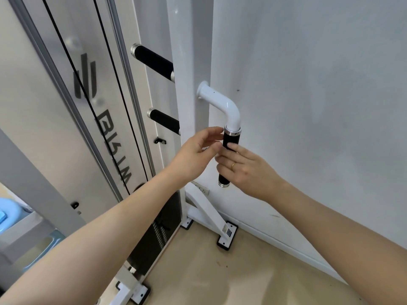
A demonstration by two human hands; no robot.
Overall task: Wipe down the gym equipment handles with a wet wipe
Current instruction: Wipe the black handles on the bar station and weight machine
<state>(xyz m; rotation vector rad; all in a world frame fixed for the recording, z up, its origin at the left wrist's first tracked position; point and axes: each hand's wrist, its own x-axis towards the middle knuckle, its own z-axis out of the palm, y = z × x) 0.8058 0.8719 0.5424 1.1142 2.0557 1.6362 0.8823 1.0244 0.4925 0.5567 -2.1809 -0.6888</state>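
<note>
Right hand [246, 166] grips the black handle [229, 140]; left hand [196, 153] touches it.

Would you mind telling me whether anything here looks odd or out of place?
No wet wipe is visible, though both hands, left and right, are at the black foam grip on the bent white tube. Otherwise nothing stands out.

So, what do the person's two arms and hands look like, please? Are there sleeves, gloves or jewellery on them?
Both forearms are bare as far as the picture shows: no sleeves, no gloves, no watch or bracelet. The left hand wears nothing on the fingers that show. The right hand has one thin gold-coloured ring on one of its fingers. No markings are visible on either arm.
</note>
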